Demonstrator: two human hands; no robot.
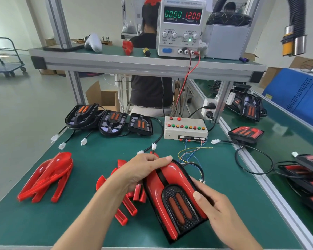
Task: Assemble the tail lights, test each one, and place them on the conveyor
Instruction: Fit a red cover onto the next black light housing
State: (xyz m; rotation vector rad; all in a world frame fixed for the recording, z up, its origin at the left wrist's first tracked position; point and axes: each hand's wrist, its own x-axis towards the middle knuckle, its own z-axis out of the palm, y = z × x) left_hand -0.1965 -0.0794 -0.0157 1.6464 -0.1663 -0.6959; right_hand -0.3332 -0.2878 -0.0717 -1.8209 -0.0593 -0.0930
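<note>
A red and black tail light (172, 197) lies tilted near the front edge of the green table (90, 159), held between both hands. The left hand (143, 173) curls over its narrow upper end, fingers bent around the red cover; the palm hides that end. The right hand (211, 208) grips its right edge, thumb pressed on the black grille beside two orange lenses; its fingers are hidden under the housing. A black cable and thin coloured wires loop out behind the light, their ends hard to follow.

Loose red covers (45, 177) are stacked to the left, and more red strips (126, 208) lie partly hidden under the left forearm. Three black bases (112, 123) with white plugs sit along the far side, next to a button box (185, 129). On the shelf above, a power supply (182, 26) reads 0.000 and 12.00. Finished lights (246, 133) rest on the conveyor (278, 127) at right, some cut off by the frame edge
</note>
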